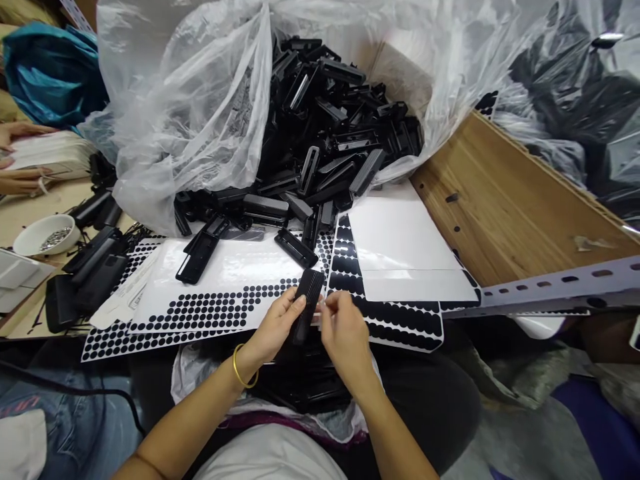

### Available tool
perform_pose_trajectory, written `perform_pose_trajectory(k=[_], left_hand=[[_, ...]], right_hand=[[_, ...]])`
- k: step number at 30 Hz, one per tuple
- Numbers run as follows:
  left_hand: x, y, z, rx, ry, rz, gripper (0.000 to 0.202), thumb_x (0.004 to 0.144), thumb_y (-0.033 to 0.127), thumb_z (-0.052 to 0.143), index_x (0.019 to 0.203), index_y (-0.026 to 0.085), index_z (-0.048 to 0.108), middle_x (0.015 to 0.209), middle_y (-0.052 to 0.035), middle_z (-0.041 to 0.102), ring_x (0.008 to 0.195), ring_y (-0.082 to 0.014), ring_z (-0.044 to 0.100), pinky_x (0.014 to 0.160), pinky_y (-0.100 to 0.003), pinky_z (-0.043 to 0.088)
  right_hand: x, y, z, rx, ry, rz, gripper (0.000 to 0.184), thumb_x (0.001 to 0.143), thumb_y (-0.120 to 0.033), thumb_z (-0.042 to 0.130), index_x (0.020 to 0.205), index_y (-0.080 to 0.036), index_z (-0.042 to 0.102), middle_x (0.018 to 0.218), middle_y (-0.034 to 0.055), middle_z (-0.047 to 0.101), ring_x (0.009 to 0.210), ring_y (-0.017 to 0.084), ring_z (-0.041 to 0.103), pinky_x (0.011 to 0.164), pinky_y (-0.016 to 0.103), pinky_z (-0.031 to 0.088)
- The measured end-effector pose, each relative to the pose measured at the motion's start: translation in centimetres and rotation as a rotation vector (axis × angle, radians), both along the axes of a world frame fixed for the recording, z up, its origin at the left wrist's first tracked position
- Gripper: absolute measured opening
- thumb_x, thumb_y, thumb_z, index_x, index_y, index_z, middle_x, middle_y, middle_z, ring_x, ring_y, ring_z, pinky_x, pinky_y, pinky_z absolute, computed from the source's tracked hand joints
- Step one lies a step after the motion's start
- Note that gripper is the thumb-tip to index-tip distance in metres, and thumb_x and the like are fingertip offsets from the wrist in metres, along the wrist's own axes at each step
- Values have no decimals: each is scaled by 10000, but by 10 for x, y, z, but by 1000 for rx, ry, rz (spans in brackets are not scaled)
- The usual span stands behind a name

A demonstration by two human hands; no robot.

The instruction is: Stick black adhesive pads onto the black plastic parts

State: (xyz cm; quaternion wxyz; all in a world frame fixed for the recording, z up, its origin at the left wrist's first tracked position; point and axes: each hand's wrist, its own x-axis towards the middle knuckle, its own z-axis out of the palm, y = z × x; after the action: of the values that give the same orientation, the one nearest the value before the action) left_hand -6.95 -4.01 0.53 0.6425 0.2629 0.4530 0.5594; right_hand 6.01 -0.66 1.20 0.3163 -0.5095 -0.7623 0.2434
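Nearest to me, over the lap, a crumpled lap bag [200, 377] with dark pieces inside lies under both forearms, which cover most of it.

Just above it the left hand [274, 328], a gold bangle [243, 373] on its wrist, is closed around the lower half of a black part [309, 293]. The part is a slim bar. Its long axis runs away from me, its far end tips slightly right, and its ribbed face is up. Its near end is buried in the palm.

The right hand [345, 337] sits just beside the part's right edge, thumb and forefinger drawn into a narrow pinch. Whatever is in that pinch is too small for me to make out.

Beyond the hands lie sticker sheets [390, 320] of black dots with blank white patches. Farther on, a pile of black parts [330, 127] spills from a clear plastic bag [200, 113].

To the right a wooden board [505, 207] slopes behind a perforated metal rail [560, 287]. At far left are a white bowl [45, 233] and another person's hand [15, 137], cut off by the edge.
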Motion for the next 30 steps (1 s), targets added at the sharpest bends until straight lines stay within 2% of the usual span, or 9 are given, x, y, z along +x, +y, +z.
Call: perform_pose_trajectory(k=[3, 7, 10, 14, 17, 21, 24, 27, 30], left_hand=[[-4, 0, 0, -91, -111, -45, 322, 801, 397, 592, 1027, 168, 593, 1098, -98, 649, 886, -199, 653, 807, -346, 513], [-1, 1, -5, -163, -180, -83, 296, 810, 357, 595, 1026, 156, 577, 1086, -116, 651, 887, -208, 660, 778, -352, 537], [6, 3, -10, -197, -203, -98, 250, 823, 323, 585, 1007, 154, 578, 1081, -117, 652, 952, -211, 643, 813, -351, 528], [10, 5, -16, -204, -214, -96, 207, 824, 288, 587, 987, 162, 579, 1104, -112, 645, 1028, -219, 613, 864, -371, 503], [6, 5, -17, -181, -254, -114, 199, 812, 251, 590, 993, 169, 580, 1115, -110, 645, 1054, -229, 602, 891, -381, 486], [-1, 3, -13, -148, -308, -153, 318, 781, 190, 601, 1094, 217, 554, 1220, -84, 587, 1031, -223, 611, 870, -384, 504], [-3, 0, -9, -136, -303, -181, 409, 803, 228, 597, 1195, 283, 497, 1250, -60, 553, 937, -194, 635, 812, -410, 535], [-1, -1, -7, -141, -294, -196, 459, 819, 267, 588, 1257, 306, 456, 1067, -40, 622, 829, -151, 636, 786, -403, 546], [1, -2, -6, -165, -299, -185, 502, 819, 267, 593, 1293, 303, 431, 901, -14, 626, 792, -133, 619, 770, -378, 553]], right_hand=[[30, 4, 3, 79, -55, -102, 81, 854, -221, 433, 785, -215, 475, 729, 23, 568, 675, 171, 533, 618, 287, 393], [64, 3, 1, 161, -249, -48, 76, 856, -242, 469, 809, -206, 516, 767, 39, 557, 736, 195, 518, 657, 312, 382], [66, -2, -3, 206, -411, 9, 126, 867, -195, 439, 790, -199, 539, 770, 50, 543, 721, 196, 483, 649, 316, 350], [47, -8, 0, 214, -492, 137, 188, 867, -138, 413, 726, -192, 525, 755, 51, 535, 698, 186, 459, 642, 315, 327], [35, -9, 6, 88, -312, 237, 179, 862, -158, 421, 707, -197, 501, 744, 35, 540, 685, 166, 486, 635, 298, 357], [27, -5, 11, -295, 170, 113, 136, 848, -256, 463, 724, -206, 484, 649, -14, 528, 568, 123, 488, 532, 246, 377], [23, -1, 10, -537, 419, 82, 160, 815, -317, 505, 710, -200, 479, 590, -35, 503, 527, 106, 473, 503, 229, 370], [17, 2, 7, -652, 502, 99, 182, 793, -331, 527, 684, -195, 473, 560, -44, 499, 499, 91, 442, 480, 216, 340], [12, 2, 4, -680, 503, 94, 176, 773, -319, 540, 667, -195, 476, 545, -46, 500, 492, 89, 434, 469, 211, 326]])
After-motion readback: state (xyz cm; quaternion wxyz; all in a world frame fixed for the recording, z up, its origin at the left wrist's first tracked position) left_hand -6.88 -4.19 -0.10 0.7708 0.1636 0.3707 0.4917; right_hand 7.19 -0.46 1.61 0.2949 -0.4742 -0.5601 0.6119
